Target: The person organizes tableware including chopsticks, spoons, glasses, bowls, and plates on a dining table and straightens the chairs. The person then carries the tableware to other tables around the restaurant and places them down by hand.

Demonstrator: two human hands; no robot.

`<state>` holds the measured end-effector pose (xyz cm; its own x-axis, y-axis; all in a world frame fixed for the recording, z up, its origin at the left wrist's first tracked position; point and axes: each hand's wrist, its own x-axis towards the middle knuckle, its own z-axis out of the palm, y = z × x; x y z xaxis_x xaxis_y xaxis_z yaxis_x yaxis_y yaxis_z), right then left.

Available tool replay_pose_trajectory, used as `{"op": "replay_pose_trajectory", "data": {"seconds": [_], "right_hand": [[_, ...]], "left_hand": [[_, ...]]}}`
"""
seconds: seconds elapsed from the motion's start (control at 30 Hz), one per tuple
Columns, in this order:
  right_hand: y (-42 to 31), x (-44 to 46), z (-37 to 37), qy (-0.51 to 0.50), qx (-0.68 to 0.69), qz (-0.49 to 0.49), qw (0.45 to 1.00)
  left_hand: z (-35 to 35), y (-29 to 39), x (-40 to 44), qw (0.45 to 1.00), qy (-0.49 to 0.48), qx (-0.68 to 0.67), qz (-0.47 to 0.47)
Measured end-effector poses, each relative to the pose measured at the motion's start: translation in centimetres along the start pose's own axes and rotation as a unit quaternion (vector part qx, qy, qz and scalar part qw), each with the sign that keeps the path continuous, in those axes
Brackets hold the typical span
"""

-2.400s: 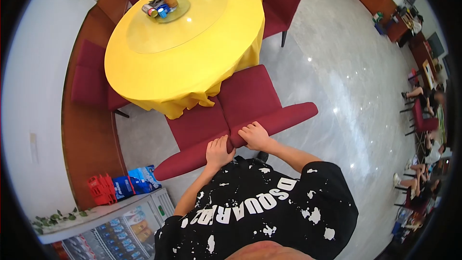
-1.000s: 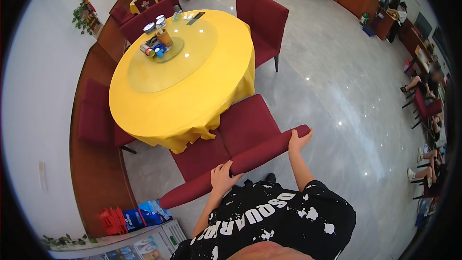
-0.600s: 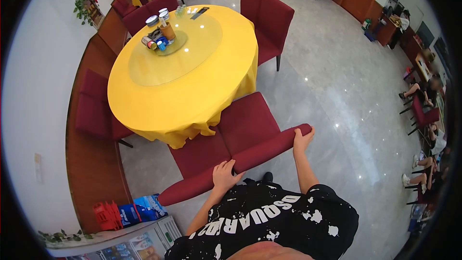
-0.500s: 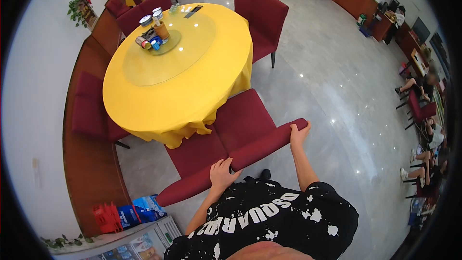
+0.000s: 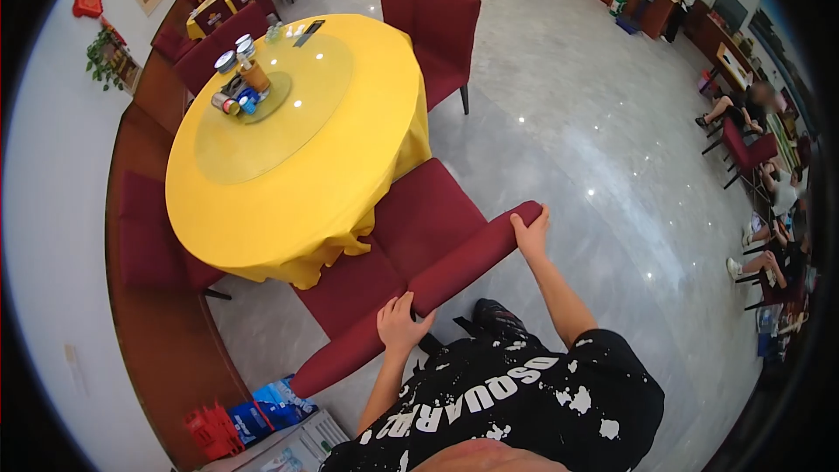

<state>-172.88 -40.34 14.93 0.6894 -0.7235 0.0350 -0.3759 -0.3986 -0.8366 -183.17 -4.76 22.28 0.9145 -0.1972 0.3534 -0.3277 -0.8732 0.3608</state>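
Note:
Two dark red chairs stand side by side in front of me, their seats partly under a yellow tablecloth. My left hand (image 5: pixel 403 323) is closed over the inner top edge of the left chair's backrest (image 5: pixel 343 355). At the outer end of the right chair's backrest (image 5: pixel 476 258), my right hand (image 5: pixel 531 232) grips the top corner. The round table (image 5: pixel 288 210) holds a glass turntable with a brown holder (image 5: pixel 254 76), cans and stacked dishes.
Another red chair (image 5: pixel 153 227) stands at the left by the wood-panelled wall. Two more chairs (image 5: pixel 430 31) are beyond the table. Blue and red packages (image 5: pixel 253 419) lie at the lower left. Several people sit along the far right, and a person (image 5: pixel 683 4) stands at a counter.
Over the last seconds my right hand has moved from the middle to the right chair's outer corner. The view has since turned, and a foot shows more below the chairs.

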Motion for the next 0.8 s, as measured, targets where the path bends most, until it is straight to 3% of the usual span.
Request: {"op": "replay_pose_trajectory", "data": {"seconds": [0.1, 0.23, 0.4, 0.43, 0.5, 0.57, 0.67, 0.8], "right_hand": [[1.3, 0.4, -0.1, -0.008, -0.018, -0.058, 0.998], [0.9, 0.5, -2.8, -0.071, 0.062, -0.059, 0.994], [6.6, 3.5, -4.2, -0.180, 0.229, -0.083, 0.953], [7.0, 4.6, -5.2, -0.221, 0.258, -0.069, 0.938], [8.4, 7.2, -7.9, -0.320, 0.289, 0.031, 0.902], [11.2, 10.2, -9.9, -0.357, 0.265, 0.149, 0.883], [14.6, 14.1, -12.5, -0.353, 0.202, 0.255, 0.877], [17.1, 19.8, -13.0, -0.380, 0.185, 0.319, 0.848]], "left_hand": [[0.4, 0.6, 0.2, 1.000, -0.001, 0.012, -0.006], [-0.2, 2.2, 0.9, 0.999, -0.030, -0.008, -0.040], [2.2, 4.5, 2.8, 0.983, 0.043, 0.020, -0.177], [3.0, 5.4, 3.3, 0.975, 0.064, 0.016, -0.213], [4.7, 7.1, 4.5, 0.954, 0.103, -0.001, -0.280], [6.8, 9.4, 6.1, 0.938, 0.114, -0.024, -0.327], [10.8, 13.1, 8.8, 0.939, 0.027, 0.037, -0.341], [16.1, 17.1, 13.9, 0.912, -0.106, 0.086, -0.387]]}}
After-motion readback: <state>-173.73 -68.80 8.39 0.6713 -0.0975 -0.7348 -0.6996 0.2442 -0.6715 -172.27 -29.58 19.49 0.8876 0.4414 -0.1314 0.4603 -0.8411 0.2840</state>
